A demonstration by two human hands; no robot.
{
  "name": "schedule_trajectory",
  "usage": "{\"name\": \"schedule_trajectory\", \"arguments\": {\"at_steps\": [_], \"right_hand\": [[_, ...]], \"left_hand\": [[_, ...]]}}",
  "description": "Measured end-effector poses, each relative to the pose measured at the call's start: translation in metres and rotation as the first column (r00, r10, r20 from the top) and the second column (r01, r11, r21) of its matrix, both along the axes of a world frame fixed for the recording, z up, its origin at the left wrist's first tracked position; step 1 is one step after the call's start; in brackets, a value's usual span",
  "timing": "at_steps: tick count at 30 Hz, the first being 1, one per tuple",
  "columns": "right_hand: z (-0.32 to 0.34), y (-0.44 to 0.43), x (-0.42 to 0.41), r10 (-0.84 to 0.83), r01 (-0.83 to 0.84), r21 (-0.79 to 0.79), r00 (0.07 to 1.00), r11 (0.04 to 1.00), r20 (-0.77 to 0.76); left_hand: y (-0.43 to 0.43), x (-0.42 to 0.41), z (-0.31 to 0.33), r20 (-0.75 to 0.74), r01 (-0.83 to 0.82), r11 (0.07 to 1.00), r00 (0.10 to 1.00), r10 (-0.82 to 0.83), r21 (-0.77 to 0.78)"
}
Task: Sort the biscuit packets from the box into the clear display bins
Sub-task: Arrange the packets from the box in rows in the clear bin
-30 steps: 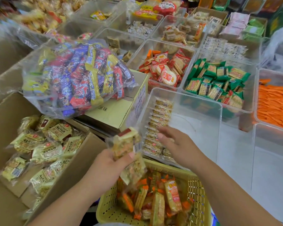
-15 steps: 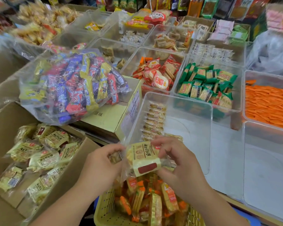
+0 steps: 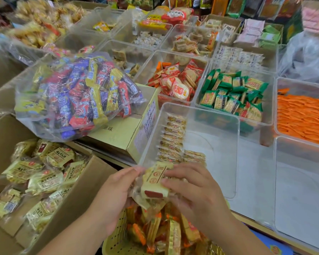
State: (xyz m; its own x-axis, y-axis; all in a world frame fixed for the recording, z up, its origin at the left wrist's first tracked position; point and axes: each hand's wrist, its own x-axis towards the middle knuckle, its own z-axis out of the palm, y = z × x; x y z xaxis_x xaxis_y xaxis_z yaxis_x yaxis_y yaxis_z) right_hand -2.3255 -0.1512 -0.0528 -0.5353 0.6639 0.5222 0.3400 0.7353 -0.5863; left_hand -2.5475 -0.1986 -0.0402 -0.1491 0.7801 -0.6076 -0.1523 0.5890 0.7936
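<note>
Cream-yellow, red-labelled biscuit packet (image 3: 156, 183) pinched between my left hand (image 3: 114, 196) and right hand (image 3: 193, 192), both closed on its edges, just before the clear plastic display bin (image 3: 228, 162). I judge placement under way; next, stand it beside the row of matching packets (image 3: 173, 138).

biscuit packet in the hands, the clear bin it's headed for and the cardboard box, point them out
biscuit packet (image 3: 156, 183): head view, on its pale yellow label between both hands.
clear bin (image 3: 237, 144): head view, on its right wall.
cardboard box (image 3: 75, 197): head view, on its near right flap.
</note>
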Motion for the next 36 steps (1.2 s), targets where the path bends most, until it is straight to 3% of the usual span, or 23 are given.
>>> {"name": "schedule_trajectory", "arguments": {"at_steps": [5, 11, 17, 23, 30, 34, 36], "right_hand": [[-0.01, 0.044, 0.029, -0.206, 0.204, -0.234, 0.978, 0.951, 0.014], [-0.048, 0.124, 0.054, -0.416, 0.511, -0.193, 0.826, 0.838, 0.381], [-0.101, 0.162, 0.046, -0.202, 0.508, -0.26, 0.685, 0.821, 0.7], [-0.124, 0.164, 0.021, 0.042, 0.438, -0.431, 0.662, 0.789, 0.748], [-0.127, 0.164, 0.007, 0.073, 0.457, -0.428, 0.612, 0.78, 0.788], [-0.121, 0.16, 0.008, 0.105, 0.5, -0.463, 0.588, 0.732, 0.802], [-0.109, 0.152, 0.006, 0.059, 0.494, -0.392, 0.562, 0.776, 0.825]], "left_hand": [[0.011, -0.009, -0.021, -0.006, -0.143, 0.989, 0.99, 0.143, 0.025], [0.016, -0.012, -0.039, 0.042, -0.159, 0.987, 0.986, 0.16, -0.005], [0.016, -0.019, -0.043, 0.118, -0.192, 0.981, 0.974, 0.194, -0.029], [0.019, -0.017, -0.042, 0.081, -0.176, 0.984, 0.981, 0.178, -0.036], [0.017, -0.019, -0.04, 0.104, -0.158, 0.987, 0.982, 0.16, -0.029], [0.018, -0.019, -0.038, 0.199, -0.196, 0.98, 0.96, 0.2, -0.036], [0.018, -0.019, -0.035, 0.263, -0.246, 0.968, 0.931, 0.252, -0.054]]}}
